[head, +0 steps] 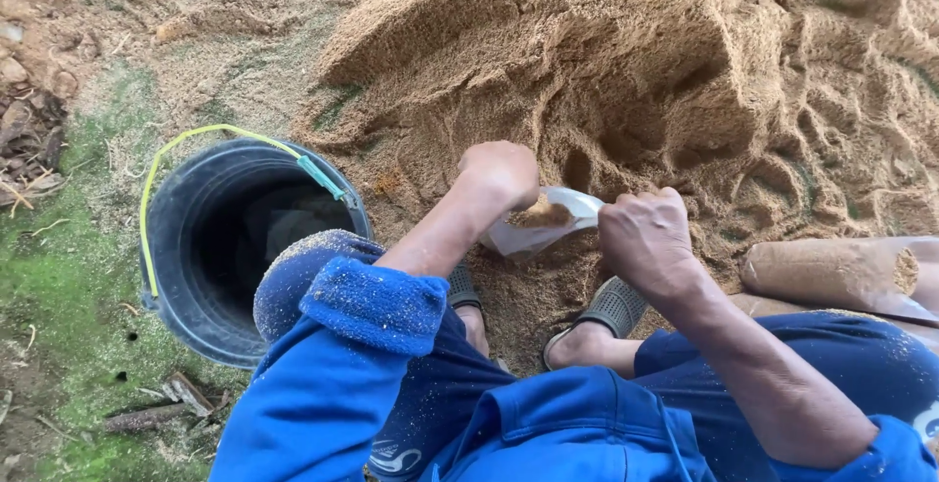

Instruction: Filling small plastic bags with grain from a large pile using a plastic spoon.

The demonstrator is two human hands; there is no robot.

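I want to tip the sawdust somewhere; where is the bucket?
The black bucket stands at the left of the head view, beside the person's left knee, at the sawdust pile's edge.

Bare ground (59,277), mossy left of the hands, carries a black bucket (196,277); a sawdust heap (636,62) lies beyond them.

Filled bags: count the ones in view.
2: one clear bag partly filled, held open by both hands before the sawdust pile; one packed bag lying at right. More may be hidden.
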